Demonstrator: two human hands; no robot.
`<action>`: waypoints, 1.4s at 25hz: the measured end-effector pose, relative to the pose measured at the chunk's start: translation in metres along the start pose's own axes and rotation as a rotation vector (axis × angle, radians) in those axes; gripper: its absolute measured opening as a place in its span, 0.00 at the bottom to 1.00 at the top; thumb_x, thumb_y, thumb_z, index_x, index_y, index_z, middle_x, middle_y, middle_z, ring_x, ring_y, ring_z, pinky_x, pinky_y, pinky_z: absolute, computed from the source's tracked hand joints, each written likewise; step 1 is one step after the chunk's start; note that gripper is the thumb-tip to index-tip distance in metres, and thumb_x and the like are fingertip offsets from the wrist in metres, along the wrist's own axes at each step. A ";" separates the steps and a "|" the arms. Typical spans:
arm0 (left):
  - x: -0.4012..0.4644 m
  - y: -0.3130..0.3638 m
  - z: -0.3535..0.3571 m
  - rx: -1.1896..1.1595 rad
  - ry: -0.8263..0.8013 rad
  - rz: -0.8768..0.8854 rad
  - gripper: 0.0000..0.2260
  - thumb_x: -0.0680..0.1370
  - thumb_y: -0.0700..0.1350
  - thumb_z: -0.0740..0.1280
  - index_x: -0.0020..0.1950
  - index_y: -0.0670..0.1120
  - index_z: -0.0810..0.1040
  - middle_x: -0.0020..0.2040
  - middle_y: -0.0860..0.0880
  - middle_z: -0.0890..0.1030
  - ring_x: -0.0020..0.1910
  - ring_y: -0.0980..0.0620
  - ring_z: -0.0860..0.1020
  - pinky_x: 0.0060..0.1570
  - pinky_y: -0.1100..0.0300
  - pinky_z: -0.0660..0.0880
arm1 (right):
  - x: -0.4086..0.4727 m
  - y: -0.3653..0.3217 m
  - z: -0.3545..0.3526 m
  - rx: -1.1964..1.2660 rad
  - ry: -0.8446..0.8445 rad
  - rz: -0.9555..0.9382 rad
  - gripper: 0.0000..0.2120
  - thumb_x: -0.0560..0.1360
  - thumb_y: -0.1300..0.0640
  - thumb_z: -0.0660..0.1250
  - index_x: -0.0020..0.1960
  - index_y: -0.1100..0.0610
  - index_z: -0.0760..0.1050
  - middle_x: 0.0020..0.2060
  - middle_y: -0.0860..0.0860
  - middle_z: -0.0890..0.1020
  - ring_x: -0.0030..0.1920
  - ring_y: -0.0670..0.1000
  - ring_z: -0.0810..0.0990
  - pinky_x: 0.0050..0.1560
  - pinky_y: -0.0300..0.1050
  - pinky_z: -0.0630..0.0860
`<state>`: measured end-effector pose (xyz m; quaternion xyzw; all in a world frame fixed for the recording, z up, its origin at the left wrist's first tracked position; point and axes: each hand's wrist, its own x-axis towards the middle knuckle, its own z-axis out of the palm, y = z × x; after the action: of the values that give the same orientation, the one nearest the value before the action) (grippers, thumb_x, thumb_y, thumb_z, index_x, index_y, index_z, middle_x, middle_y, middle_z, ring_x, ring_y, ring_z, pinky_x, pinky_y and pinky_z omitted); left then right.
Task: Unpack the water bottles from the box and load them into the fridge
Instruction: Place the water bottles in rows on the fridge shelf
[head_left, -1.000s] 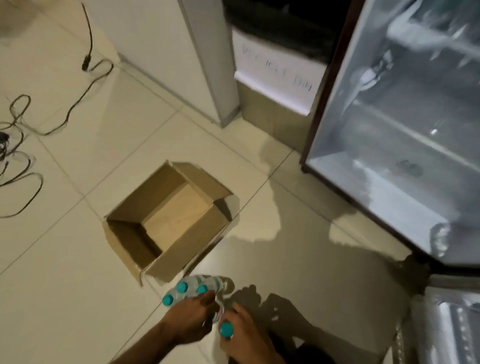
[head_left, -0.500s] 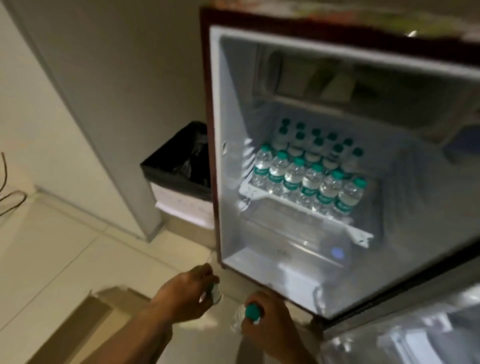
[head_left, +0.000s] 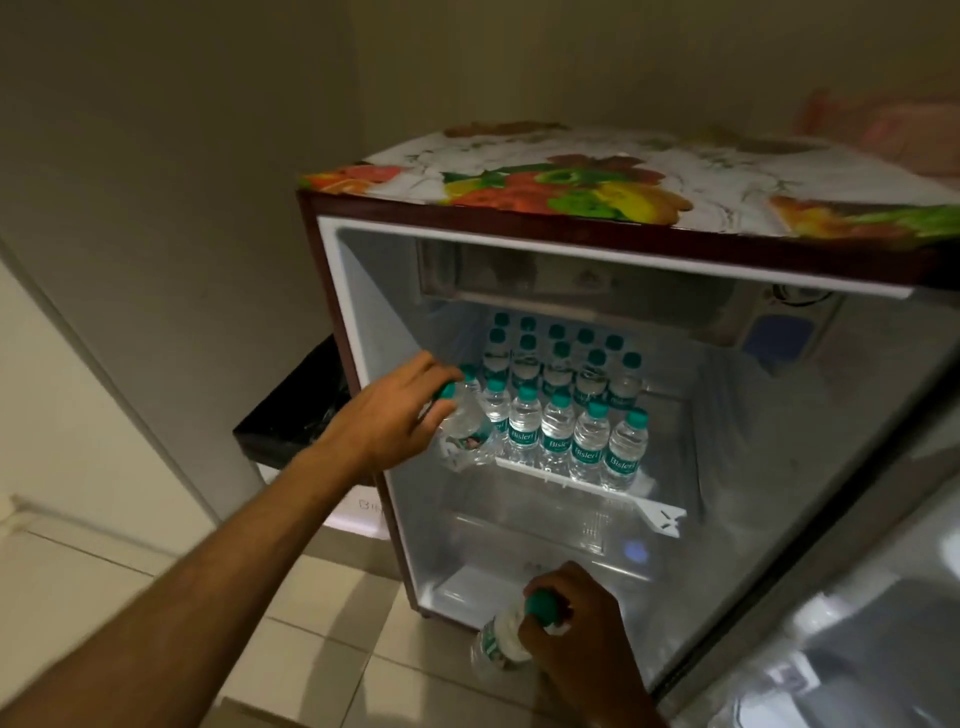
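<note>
A: Head view: the left hand (head_left: 395, 410) is now up at the fridge (head_left: 571, 364), its fingers curled round the necks of a cluster of bottles (head_left: 467, 426). A second ago both hands were down at the floor by the box, gathering them.

B: So the carry is over?

A: For that hand, nearly, I judge. Its cluster hangs tilted just off the left end of the shelf (head_left: 597, 486), not yet standing on it. Right of the hand, rows of bottles (head_left: 563, 400) already stand upright, filling most of the shelf back to the rear wall.

B: And the other hand?

A: The right hand (head_left: 576, 629) is low, in front of the fridge's bottom edge, wrapped round the teal cap end of one bottle (head_left: 498, 644) that slants down toward the floor. That bottle is outside the fridge.

B: The box?

A: Out of sight now; the view has swung up from the floor to the open fridge. A second ago it looked empty, so these may be the last ones. That is a guess.

B: What does the shift mean?

A: Unpacking seems done and loading is under way. The free gap lies at the shelf's left end, right under the left hand. The cluster has to come upright there without knocking the front row.
</note>
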<state>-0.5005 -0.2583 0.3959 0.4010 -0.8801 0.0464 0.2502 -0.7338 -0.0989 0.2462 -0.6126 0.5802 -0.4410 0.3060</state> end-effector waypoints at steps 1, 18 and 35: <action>0.006 -0.007 -0.003 0.045 -0.020 0.047 0.18 0.83 0.54 0.58 0.69 0.47 0.73 0.59 0.47 0.75 0.51 0.52 0.77 0.50 0.58 0.77 | 0.007 -0.006 -0.004 0.016 0.011 -0.012 0.10 0.60 0.58 0.70 0.40 0.48 0.80 0.41 0.45 0.79 0.41 0.46 0.81 0.38 0.39 0.78; 0.045 -0.085 0.004 0.583 -0.013 0.391 0.19 0.83 0.50 0.52 0.68 0.41 0.72 0.52 0.42 0.79 0.41 0.45 0.80 0.38 0.52 0.76 | 0.191 -0.062 -0.023 0.615 0.592 0.204 0.07 0.71 0.64 0.70 0.49 0.59 0.80 0.41 0.56 0.82 0.40 0.51 0.81 0.40 0.44 0.81; 0.044 -0.102 0.026 0.894 0.226 0.523 0.21 0.86 0.50 0.45 0.69 0.43 0.70 0.49 0.48 0.79 0.40 0.50 0.74 0.43 0.56 0.65 | 0.356 -0.050 0.008 0.050 0.283 -0.007 0.11 0.76 0.55 0.72 0.41 0.52 0.71 0.37 0.47 0.75 0.39 0.43 0.72 0.43 0.34 0.70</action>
<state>-0.4611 -0.3648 0.3821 0.2280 -0.8125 0.5209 0.1284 -0.7264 -0.4423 0.3532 -0.5384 0.6044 -0.5383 0.2347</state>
